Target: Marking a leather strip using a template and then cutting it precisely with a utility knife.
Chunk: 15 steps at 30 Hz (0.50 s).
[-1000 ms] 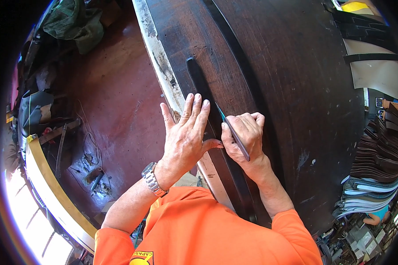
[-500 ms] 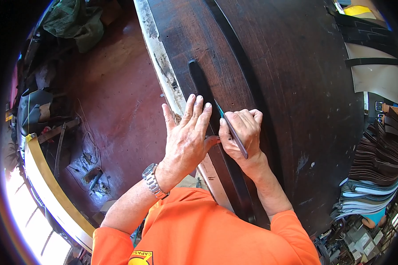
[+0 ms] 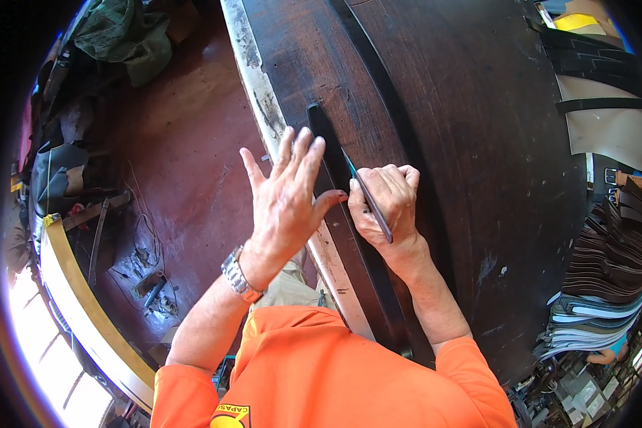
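A long dark strap (image 3: pixel 324 130) with a rounded far end lies beside the pale edge (image 3: pixel 260 89) of the dark wooden worktop (image 3: pixel 499 171). My left hand (image 3: pixel 285 200) is palm down with fingers spread over the strap and that edge, its thumb reaching toward the right hand; whether the fingertips touch or hover is unclear. My right hand (image 3: pixel 385 203) is closed on a slim tool (image 3: pixel 374 208) with a brown handle and thin bluish-tipped blade, which points forward at the strap's right side.
A second dark strap (image 3: pixel 378 68) runs farther right. Stacked straps (image 3: pixel 606 250) and beige sheets (image 3: pixel 603 132) lie at the right rim. A co-worker's arm (image 3: pixel 603 355) shows low right. Beyond the worktop's left side are a reddish floor (image 3: pixel 178 178), green cloth (image 3: pixel 121 43) and a pale curved board (image 3: pixel 85 307).
Both my hands have moved forward along the strap, the left also slightly leftward, its fingers looking more raised and spread. The right hand still grips the tool.
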Tool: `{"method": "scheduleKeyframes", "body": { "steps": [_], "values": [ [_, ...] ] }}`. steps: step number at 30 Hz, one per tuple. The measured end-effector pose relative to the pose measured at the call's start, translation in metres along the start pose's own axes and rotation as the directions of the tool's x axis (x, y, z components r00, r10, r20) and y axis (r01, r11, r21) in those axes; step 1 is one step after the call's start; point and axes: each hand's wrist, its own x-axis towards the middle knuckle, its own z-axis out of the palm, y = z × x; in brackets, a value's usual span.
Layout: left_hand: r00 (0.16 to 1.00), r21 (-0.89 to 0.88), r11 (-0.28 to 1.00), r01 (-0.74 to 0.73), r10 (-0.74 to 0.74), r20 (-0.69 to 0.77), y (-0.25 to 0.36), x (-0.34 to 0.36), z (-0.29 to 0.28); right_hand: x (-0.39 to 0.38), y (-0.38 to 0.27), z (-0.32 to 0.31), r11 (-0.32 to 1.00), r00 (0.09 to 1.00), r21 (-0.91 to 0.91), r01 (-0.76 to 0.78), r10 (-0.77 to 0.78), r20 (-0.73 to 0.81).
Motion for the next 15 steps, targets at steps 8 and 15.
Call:
{"method": "scheduleKeyframes", "body": {
  "steps": [8, 15],
  "values": [
    [0.993, 0.039, 0.997, -0.067, 0.063, 0.103, -0.004, 0.01, -0.004, 0.002, 0.0, 0.0, 1.0, 1.0, -0.002, -0.002, 0.002, 0.003],
    [0.989, 0.006, 0.999, -0.054, 0.052, 0.139, -0.003, 0.013, -0.008, 0.016, 0.001, 0.006, 1.0, 1.0, 0.011, -0.006, 0.006, -0.005]
  ]
}}
